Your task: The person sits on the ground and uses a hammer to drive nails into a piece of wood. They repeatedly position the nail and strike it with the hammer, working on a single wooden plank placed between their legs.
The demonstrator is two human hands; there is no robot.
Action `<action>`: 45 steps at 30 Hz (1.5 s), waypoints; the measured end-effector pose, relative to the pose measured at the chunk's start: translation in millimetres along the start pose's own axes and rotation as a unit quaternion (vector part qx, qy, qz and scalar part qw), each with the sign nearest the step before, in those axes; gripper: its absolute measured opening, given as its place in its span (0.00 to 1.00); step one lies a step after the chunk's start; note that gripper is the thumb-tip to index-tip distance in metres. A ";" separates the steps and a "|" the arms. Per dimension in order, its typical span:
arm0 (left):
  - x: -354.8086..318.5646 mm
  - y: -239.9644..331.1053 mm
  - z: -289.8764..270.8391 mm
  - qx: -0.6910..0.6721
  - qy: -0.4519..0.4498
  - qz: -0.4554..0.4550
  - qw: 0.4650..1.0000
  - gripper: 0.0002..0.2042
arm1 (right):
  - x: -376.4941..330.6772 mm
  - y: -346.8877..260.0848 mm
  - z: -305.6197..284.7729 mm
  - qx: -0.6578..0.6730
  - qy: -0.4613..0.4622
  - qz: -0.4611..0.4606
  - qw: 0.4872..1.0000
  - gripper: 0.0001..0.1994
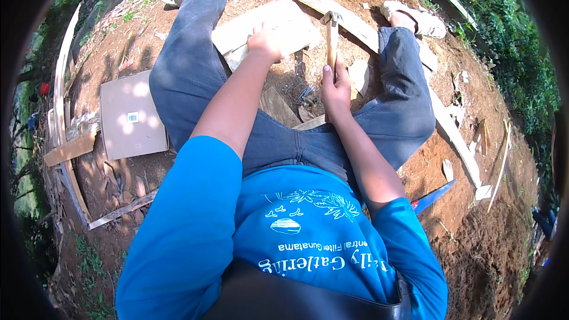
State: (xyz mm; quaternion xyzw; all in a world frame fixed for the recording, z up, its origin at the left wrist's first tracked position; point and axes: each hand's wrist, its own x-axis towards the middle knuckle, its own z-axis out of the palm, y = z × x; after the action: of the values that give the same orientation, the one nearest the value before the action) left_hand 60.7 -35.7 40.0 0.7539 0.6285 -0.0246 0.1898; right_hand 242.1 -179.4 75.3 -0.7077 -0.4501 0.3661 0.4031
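Note:
My right hand [336,90] is wrapped round the wooden handle of a hammer [333,41], held upright with its metal head at the far end. My left hand [265,43] rests on a pale wooden board [234,28] lying between my spread legs, brightly lit by the sun. Its fingers are curled together; glare hides what they hold, if anything. On the ground between the two hands lie several thin dark pieces that look like nails [304,92]. Beside my right hand is a pale wood offcut [359,74].
A long plank [323,5] lies past the board. To my left are a flat brown panel [133,130] and a wooden strip frame [61,83]. A blue blade-like thing [437,195] lies by my right elbow, near a long wood strip [453,133]. Greenery borders the dirt.

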 end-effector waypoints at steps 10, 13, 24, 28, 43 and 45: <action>7.9 -12.3 15.7 0.001 -0.008 0.034 0.999 0.35 | 11.5 -2.1 3.6 -0.152 -0.123 0.045 0.980 0.26; -6.1 7.0 -6.5 0.004 -0.041 -0.015 0.999 0.35 | -9.6 -37.2 12.0 0.033 -0.035 -0.060 0.997 0.27; -1.2 -4.9 7.1 0.004 -0.017 -0.040 0.999 0.47 | 12.2 -62.1 7.3 -0.050 -0.060 0.018 0.997 0.22; -18.2 3.8 -29.9 -0.031 -0.098 -0.082 0.991 0.52 | -8.3 -121.5 -10.3 0.095 0.022 -0.177 0.979 0.26; -6.9 15.6 -14.2 0.006 -0.077 -0.022 0.997 0.39 | 7.0 -20.3 -5.4 -0.127 -0.034 0.013 0.991 0.27; -4.8 7.6 -13.6 -0.008 -0.046 -0.026 0.999 0.38 | 29.1 -17.2 2.2 -0.101 -0.074 0.122 0.985 0.24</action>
State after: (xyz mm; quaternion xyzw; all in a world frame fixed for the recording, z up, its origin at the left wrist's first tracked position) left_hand 64.2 -36.9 55.9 0.7342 0.6384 -0.0589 0.2237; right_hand 243.8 -147.0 85.4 -0.7650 -0.4239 0.4169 0.2476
